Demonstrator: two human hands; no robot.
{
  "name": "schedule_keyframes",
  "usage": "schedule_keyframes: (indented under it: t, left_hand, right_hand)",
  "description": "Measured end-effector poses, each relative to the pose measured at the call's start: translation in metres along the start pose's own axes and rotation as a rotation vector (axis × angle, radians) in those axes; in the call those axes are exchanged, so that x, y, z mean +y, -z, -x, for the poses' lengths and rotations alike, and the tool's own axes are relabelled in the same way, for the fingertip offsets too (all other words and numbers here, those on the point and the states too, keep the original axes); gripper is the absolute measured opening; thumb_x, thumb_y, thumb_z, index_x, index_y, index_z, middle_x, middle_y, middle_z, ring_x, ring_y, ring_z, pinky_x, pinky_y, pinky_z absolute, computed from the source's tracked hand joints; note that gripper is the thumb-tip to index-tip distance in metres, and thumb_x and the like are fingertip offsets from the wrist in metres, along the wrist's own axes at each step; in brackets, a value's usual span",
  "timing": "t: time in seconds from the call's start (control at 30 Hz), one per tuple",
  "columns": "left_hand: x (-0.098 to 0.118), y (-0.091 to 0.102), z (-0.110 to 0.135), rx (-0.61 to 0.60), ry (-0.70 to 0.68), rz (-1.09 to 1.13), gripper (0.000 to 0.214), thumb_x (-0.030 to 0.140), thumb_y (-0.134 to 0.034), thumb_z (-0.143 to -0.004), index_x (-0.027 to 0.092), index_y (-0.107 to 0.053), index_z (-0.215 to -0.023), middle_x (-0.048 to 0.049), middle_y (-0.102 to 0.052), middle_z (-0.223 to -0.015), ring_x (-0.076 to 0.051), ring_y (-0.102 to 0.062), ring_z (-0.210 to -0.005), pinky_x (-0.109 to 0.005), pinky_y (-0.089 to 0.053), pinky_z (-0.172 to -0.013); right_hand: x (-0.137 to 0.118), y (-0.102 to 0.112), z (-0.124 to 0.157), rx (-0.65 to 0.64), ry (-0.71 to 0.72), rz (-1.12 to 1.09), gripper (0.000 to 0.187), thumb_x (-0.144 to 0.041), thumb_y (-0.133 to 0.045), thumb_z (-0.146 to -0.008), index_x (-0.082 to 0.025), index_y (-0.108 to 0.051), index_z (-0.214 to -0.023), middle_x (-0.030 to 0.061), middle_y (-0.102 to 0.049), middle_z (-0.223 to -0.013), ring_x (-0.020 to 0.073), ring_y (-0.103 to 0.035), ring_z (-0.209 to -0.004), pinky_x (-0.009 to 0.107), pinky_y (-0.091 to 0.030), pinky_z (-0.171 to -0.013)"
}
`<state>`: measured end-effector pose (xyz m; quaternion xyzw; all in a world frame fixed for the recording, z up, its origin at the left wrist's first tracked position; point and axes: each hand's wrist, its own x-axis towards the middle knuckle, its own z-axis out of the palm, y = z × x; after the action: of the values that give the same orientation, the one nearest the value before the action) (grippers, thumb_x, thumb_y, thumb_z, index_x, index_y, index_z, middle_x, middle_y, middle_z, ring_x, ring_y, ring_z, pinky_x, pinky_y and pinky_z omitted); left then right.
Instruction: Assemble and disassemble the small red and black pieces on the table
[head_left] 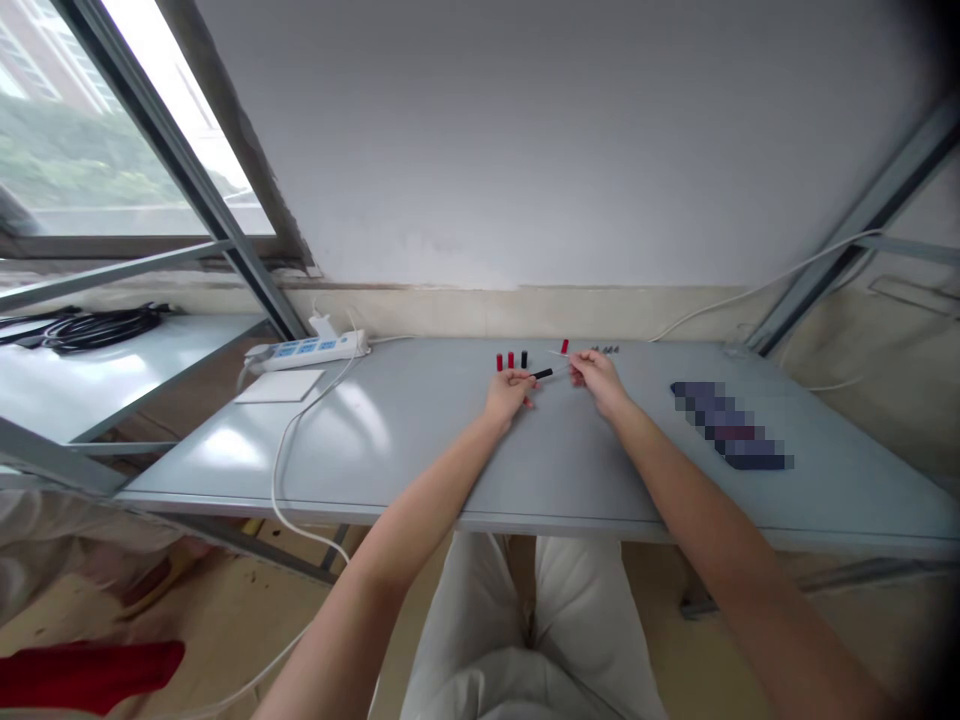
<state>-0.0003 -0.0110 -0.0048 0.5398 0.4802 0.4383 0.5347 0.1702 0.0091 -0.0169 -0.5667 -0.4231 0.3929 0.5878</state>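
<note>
My left hand (510,392) pinches a slim black cylinder (541,374) that points to the right, just above the grey table. Below its fingers a bit of red (529,403) shows; whether it is held or lies on the table is unclear. My right hand (595,378) is closed on a thin, pale stick-like piece (559,353), its tip pointing left. Behind my hands stand two small red cylinders (505,361) and a black one (524,359). Another red cylinder (565,346) is just past my right fingertips, and several tiny grey parts (609,350) lie beyond that hand.
A white power strip (319,347) and a flat white board (280,386) lie at the table's left, with a white cable (282,450) running over the front edge. At right lies a dark, pixelated object (731,425). A wall rises behind the table (420,440).
</note>
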Motion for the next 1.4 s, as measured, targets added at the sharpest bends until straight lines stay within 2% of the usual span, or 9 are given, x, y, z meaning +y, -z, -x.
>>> schedule_keyframes:
  t: [0.27,0.6,0.7,0.8,0.9,1.0,1.13,1.3,1.4]
  left_hand:
    - [0.001,0.002,0.000,-0.054,0.022,0.043,0.009,0.016,-0.056,-0.080,0.011,-0.057,-0.088,-0.0097,-0.069,-0.088,-0.003,-0.048,-0.038,-0.018,-0.027,-0.036]
    - [0.003,0.003,0.001,-0.073,0.031,0.023,0.007,0.014,-0.055,-0.081,0.010,-0.055,-0.087,-0.0108,-0.069,-0.089,-0.002,-0.048,-0.038,-0.017,-0.026,-0.035]
    - [0.002,0.004,-0.001,-0.101,0.035,0.020,0.008,0.014,-0.055,-0.081,0.010,-0.055,-0.088,-0.0104,-0.068,-0.088,-0.003,-0.050,-0.039,-0.018,-0.026,-0.035]
    - [0.002,0.005,-0.002,-0.103,0.027,0.033,0.010,0.015,-0.055,-0.081,0.010,-0.055,-0.090,-0.0096,-0.068,-0.087,-0.003,-0.050,-0.040,-0.018,-0.028,-0.036]
    - [0.003,0.005,-0.002,-0.080,0.019,0.040,0.010,0.014,-0.056,-0.080,0.011,-0.055,-0.090,-0.0085,-0.068,-0.085,-0.003,-0.049,-0.040,-0.018,-0.029,-0.037]
    - [0.004,0.004,0.000,-0.069,0.016,0.028,0.007,0.014,-0.056,-0.080,0.012,-0.056,-0.086,-0.0071,-0.068,-0.083,-0.002,-0.048,-0.041,-0.017,-0.029,-0.037]
    - [0.005,0.004,0.003,-0.049,-0.004,0.030,0.004,0.015,-0.056,-0.080,0.013,-0.055,-0.083,-0.0058,-0.067,-0.081,-0.002,-0.047,-0.041,-0.016,-0.030,-0.038]
    - [0.002,0.003,0.001,-0.068,-0.039,0.004,0.006,0.017,-0.057,-0.080,0.013,-0.055,-0.084,-0.0052,-0.065,-0.079,-0.002,-0.047,-0.041,-0.017,-0.030,-0.040]
    - [-0.005,0.002,-0.003,-0.083,-0.045,-0.072,0.016,0.018,-0.056,-0.080,0.013,-0.054,-0.096,-0.0063,-0.066,-0.083,-0.004,-0.049,-0.042,-0.018,-0.032,-0.041]
  right_hand:
    - [0.003,-0.012,0.011,-0.199,0.006,-0.025,0.021,-0.034,-0.067,-0.070,-0.018,-0.053,-0.072,-0.0012,-0.058,-0.059,0.0079,-0.049,-0.049,0.023,-0.041,-0.051]
    - [0.002,-0.009,0.013,-0.258,0.001,0.035,0.021,-0.035,-0.064,-0.073,-0.019,-0.051,-0.074,-0.0002,-0.060,-0.063,0.0085,-0.051,-0.052,0.023,-0.040,-0.053]
    - [0.000,-0.006,0.012,-0.288,-0.013,0.046,0.019,-0.033,-0.064,-0.073,-0.019,-0.051,-0.073,0.0008,-0.061,-0.064,0.0093,-0.052,-0.053,0.025,-0.042,-0.055]
    - [-0.004,0.003,0.010,-0.381,-0.003,0.084,0.019,-0.034,-0.065,-0.073,-0.018,-0.054,-0.077,0.0031,-0.064,-0.070,0.0107,-0.056,-0.058,0.027,-0.045,-0.061]
    - [-0.007,0.012,0.008,-0.496,0.040,0.183,0.022,-0.033,-0.067,-0.070,-0.018,-0.057,-0.083,0.0052,-0.066,-0.076,0.0127,-0.058,-0.064,0.029,-0.047,-0.066]
    - [-0.006,0.016,0.006,-0.549,0.134,0.338,0.020,-0.029,-0.068,-0.068,-0.017,-0.059,-0.081,0.0036,-0.064,-0.071,0.0133,-0.058,-0.064,0.029,-0.046,-0.066]
    - [-0.001,0.011,0.009,-0.533,0.309,0.547,0.015,-0.026,-0.063,-0.070,-0.017,-0.060,-0.081,0.0020,-0.063,-0.070,0.0139,-0.058,-0.066,0.027,-0.044,-0.065]
    - [0.002,0.000,0.014,-0.423,0.512,0.884,0.011,-0.021,-0.060,-0.072,-0.019,-0.063,-0.082,0.0042,-0.066,-0.080,0.0156,-0.058,-0.073,0.027,-0.042,-0.067]
    - [0.005,-0.001,0.011,-0.342,0.524,0.975,0.010,-0.017,-0.059,-0.071,-0.018,-0.063,-0.081,0.0052,-0.066,-0.081,0.0167,-0.058,-0.075,0.028,-0.041,-0.069]
